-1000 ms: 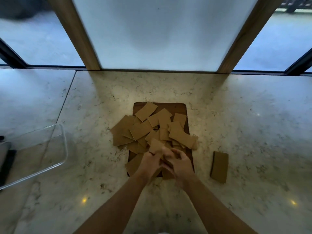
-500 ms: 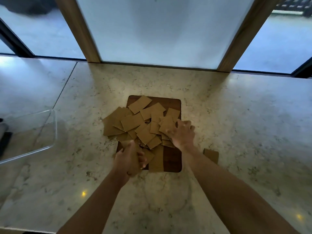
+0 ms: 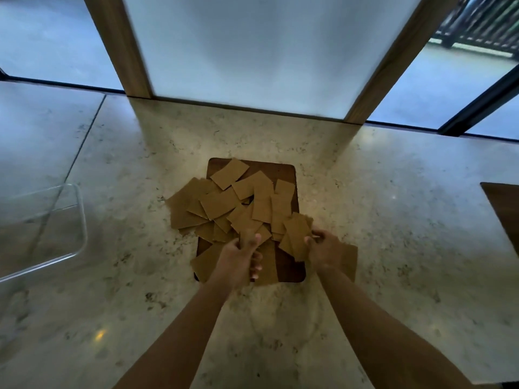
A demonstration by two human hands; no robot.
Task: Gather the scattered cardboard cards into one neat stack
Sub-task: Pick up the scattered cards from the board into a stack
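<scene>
Nearest to us, two bare forearms reach forward over the speckled stone counter (image 3: 393,209). The left hand (image 3: 238,259) has its fingers curled around a few cardboard cards (image 3: 247,237) — their top edges stick up above its knuckles — and it hovers over the near end of the dark wooden board (image 3: 292,265). Just to its right, the right hand (image 3: 325,249) pinches another small bunch of cards (image 3: 299,235), thumb in front and fingers behind, holding it tilted above the board's near right corner. Under that wrist lies a separate stack (image 3: 349,261) on the stone, just beside the board's right edge.

Beyond the hands we see the scattered cards (image 3: 224,204) — an overlapping heap covering most of the board, some spilling off its left edge onto the counter. One card (image 3: 230,173) sits at the heap's far end, near the board's back rim.

Far left, a clear plastic container (image 3: 70,242) rests on the counter. At the right edge a second dark wooden piece (image 3: 504,209) shows partly. Farthest off, two wooden posts (image 3: 119,46) frame a frosted panel (image 3: 266,49).
</scene>
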